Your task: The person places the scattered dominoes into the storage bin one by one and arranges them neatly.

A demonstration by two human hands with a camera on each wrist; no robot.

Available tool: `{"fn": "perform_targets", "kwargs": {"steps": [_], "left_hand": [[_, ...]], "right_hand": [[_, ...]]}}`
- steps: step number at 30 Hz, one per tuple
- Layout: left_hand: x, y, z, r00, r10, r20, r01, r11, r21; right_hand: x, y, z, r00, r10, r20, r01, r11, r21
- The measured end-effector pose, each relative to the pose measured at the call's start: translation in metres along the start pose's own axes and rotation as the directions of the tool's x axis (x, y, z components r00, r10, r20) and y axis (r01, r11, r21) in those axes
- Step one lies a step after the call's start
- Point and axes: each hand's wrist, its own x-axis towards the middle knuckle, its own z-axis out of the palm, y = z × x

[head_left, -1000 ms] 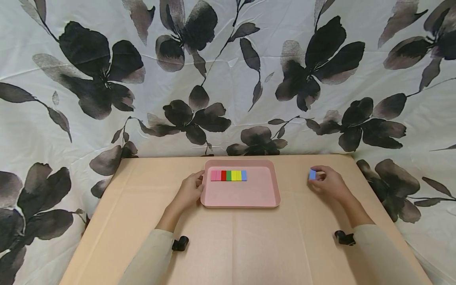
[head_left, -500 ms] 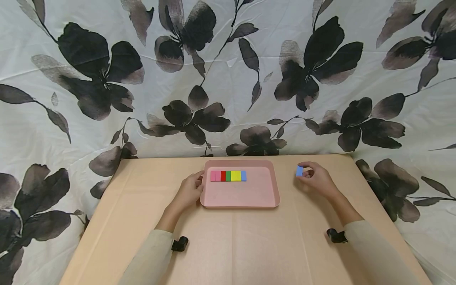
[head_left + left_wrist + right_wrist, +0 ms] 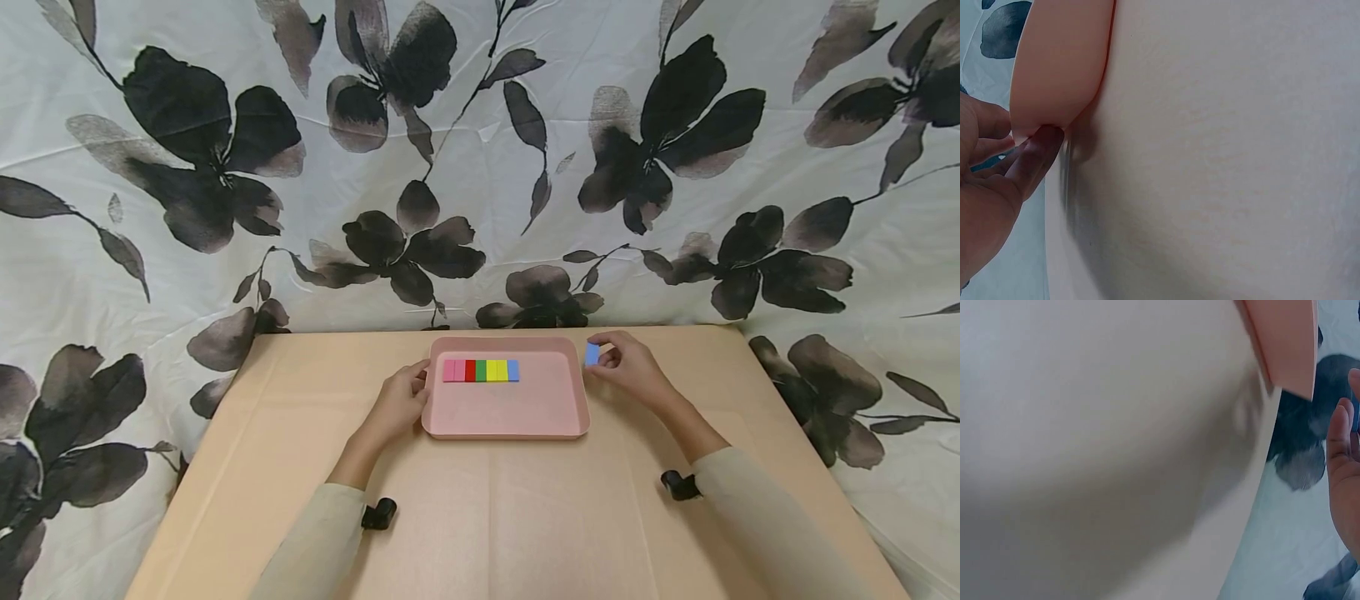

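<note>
A pink tray (image 3: 506, 414) lies near the far edge of the table. Along its upper part runs a row of small blocks: pink (image 3: 453, 371), red (image 3: 470, 371), green (image 3: 481, 371), yellow (image 3: 497, 371) and blue (image 3: 513, 371), touching side by side. My left hand (image 3: 401, 397) pinches the tray's left rim between thumb and fingers, as the left wrist view shows on the tray wall (image 3: 1063, 65). Just beyond the tray's right rim, my right hand (image 3: 633, 368) pinches another blue block (image 3: 592, 354) between thumb and fingertips. In the right wrist view that block is mostly cut off.
A light tan table (image 3: 480, 517) spreads in front of and beside the tray. Behind it hangs a white cloth (image 3: 540, 50) with dark flowers. Each wrist carries a small black camera, on the left (image 3: 379, 513) and on the right (image 3: 679, 485).
My right hand has moved left with the blue block, from well right of the tray to beside its right rim. My left hand and the tray stay in place.
</note>
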Motion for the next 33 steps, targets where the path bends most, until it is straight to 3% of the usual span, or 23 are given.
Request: {"fn": "perform_targets", "kwargs": {"steps": [8, 18, 25, 33], "left_hand": [[0.001, 0.001, 0.0, 1.0, -0.006, 0.007, 0.006, 1.0, 0.005], [0.002, 0.004, -0.001, 1.0, -0.012, 0.01, 0.012, 1.0, 0.014], [0.002, 0.005, 0.0, 1.0, -0.012, 0.007, 0.012, 1.0, 0.015], [0.002, 0.003, 0.001, 1.0, -0.004, 0.0, 0.004, 1.0, 0.016]], "right_hand": [[0.02, -0.021, 0.018, 0.996, -0.061, 0.059, 0.063, 0.998, -0.026], [0.038, -0.035, 0.042, 0.984, -0.042, 0.175, 0.06, 0.993, -0.1], [0.048, -0.042, 0.056, 0.976, -0.04, 0.212, 0.073, 0.986, -0.15], [0.057, -0.048, 0.066, 0.954, 0.001, 0.3, 0.048, 0.986, -0.159]]}}
